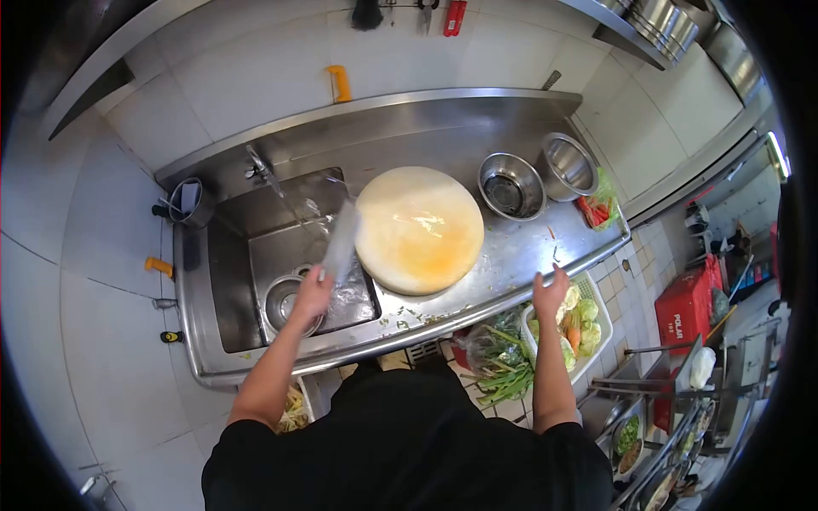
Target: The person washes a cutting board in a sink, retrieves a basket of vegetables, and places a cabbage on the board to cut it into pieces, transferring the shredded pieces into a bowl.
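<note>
My left hand [313, 294] is closed around the handle of a cleaver [342, 243]. The broad blade is smeared by motion and points up between the sink [233, 294] and the round chopping board [419, 230]. Wet shine and a yellow stain show on the board's pale top. Over the counter's front edge, my right hand [550, 294] has its fingers apart with nothing visible in them. Below that hand stands a white basket [607, 330] of cut vegetables. Water runs from the tap [262, 170] into the sink, where a metal bowl [277, 307] sits.
Two steel bowls, a wide one [511, 187] and a deeper one [569, 166], stand right of the board, beside a bag of red peppers [599, 209]. Green scraps [409, 319] lie along the counter's front. Leafy greens [503, 375] are on the floor. A utensil holder [194, 204] hangs left.
</note>
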`<state>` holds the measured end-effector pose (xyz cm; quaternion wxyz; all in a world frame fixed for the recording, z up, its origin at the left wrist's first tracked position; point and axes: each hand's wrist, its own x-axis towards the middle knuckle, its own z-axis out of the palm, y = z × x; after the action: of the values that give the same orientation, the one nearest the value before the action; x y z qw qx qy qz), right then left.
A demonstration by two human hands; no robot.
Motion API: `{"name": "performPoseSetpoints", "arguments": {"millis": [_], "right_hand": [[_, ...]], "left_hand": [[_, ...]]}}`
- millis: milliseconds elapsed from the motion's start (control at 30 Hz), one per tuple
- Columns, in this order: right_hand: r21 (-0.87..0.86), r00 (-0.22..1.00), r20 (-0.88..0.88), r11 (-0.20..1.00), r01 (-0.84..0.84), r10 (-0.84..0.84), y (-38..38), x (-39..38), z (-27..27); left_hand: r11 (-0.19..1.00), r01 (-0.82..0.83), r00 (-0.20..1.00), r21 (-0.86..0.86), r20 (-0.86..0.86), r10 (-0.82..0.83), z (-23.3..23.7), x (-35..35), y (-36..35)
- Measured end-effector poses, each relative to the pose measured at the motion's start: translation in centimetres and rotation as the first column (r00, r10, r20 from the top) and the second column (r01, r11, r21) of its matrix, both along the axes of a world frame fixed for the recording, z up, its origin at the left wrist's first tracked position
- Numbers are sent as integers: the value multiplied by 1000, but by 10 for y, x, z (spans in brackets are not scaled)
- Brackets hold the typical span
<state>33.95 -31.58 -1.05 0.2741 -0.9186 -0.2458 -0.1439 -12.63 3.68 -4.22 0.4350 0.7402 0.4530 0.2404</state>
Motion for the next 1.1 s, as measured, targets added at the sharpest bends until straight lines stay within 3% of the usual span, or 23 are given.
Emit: {"name": "performPoseSetpoints", "arguments": {"millis": [67, 100, 167, 200, 233, 267, 333, 367, 400, 433, 467, 500, 533, 567, 600, 667, 700, 767, 800, 833, 933, 1100], "right_hand": [[-69, 968, 14, 966, -250, 251, 45, -30, 15], [-91, 931, -100, 928, -360, 351, 66, -40, 11], [-307, 938, -133, 887, -346, 320, 112, -62, -6], [-403, 936, -146, 844, -353, 322, 139, -74, -16], [-520, 927, -268, 770, -368, 262, 166, -83, -23], [-573, 942, -250, 749, -331, 225, 192, -98, -31], [-670, 947, -242, 669, -322, 214, 255, -131, -42], [-622, 908, -273, 662, -419, 319, 286, -141, -55], [-600, 882, -253, 650, -466, 399, 325, -162, -65], [-609, 827, -275, 577, -545, 491, 359, -184, -58], [-573, 784, -180, 584, -575, 594, 391, -201, -62], [-603, 721, -150, 515, -608, 676, 414, -222, -51], [-556, 517, -280, 302, -774, 809, 424, -249, -1], [-429, 345, -271, 208, -879, 898, 444, -242, -29], [-111, 148, -206, 127, -986, 967, 462, -232, -66], [166, -61, -157, -35, -985, 986, 474, -223, -87], [244, -81, -72, -62, -968, 994, 477, -206, -115], [106, -147, 209, -171, -980, 967, 378, -233, -15], [67, -158, 257, -180, -981, 954, 346, -246, 8], [34, -184, 230, -197, -980, 956, 331, -252, 10], [-43, -232, 111, -229, -972, 966, 303, -285, 0], [-133, -245, 11, -241, -961, 969, 298, -309, -18]], "left_hand": [[986, -41, 992, 159, -109, 59, 19, -47, 10], [994, -101, 985, -47, -146, 93, 45, -59, 5], [866, -250, 959, -433, -234, 160, 91, -84, -9], [843, -289, 953, -453, -225, 205, 93, -95, -23], [881, -306, 947, -361, -212, 242, 51, -115, -36], [901, -348, 931, -260, -207, 300, 11, -139, -50], [783, -419, 902, -458, -110, 419, 24, -154, -91], [784, -459, 887, -417, -169, 430, 64, -157, -109], [807, -468, 877, -360, -77, 474, 46, -166, -126], [828, -480, 864, -288, 7, 504, 28, -177, -144], [851, -489, 871, -193, -52, 489, 34, -187, -156], [827, -501, 866, -257, -167, 472, 42, -195, -165], [807, -542, 838, -237, -225, 497, 63, -198, -176], [768, -634, 774, -90, -51, 632, 33, -196, -195], [742, -652, 753, -156, -21, 657, 45, -200, -206], [658, -732, 680, -176, -125, 723, 63, -205, -231], [610, -776, 627, -159, -88, 774, 65, -204, -246], [538, -821, 558, -193, -68, 827, 77, -199, -274], [515, -831, 535, -210, -51, 843, 78, -197, -286], [512, -844, 522, -160, -24, 853, 62, -195, -299], [495, -865, 498, -84, -20, 867, 72, -184, -341], [383, -904, 390, -192, -2, 921, 71, -156, -373]]}}
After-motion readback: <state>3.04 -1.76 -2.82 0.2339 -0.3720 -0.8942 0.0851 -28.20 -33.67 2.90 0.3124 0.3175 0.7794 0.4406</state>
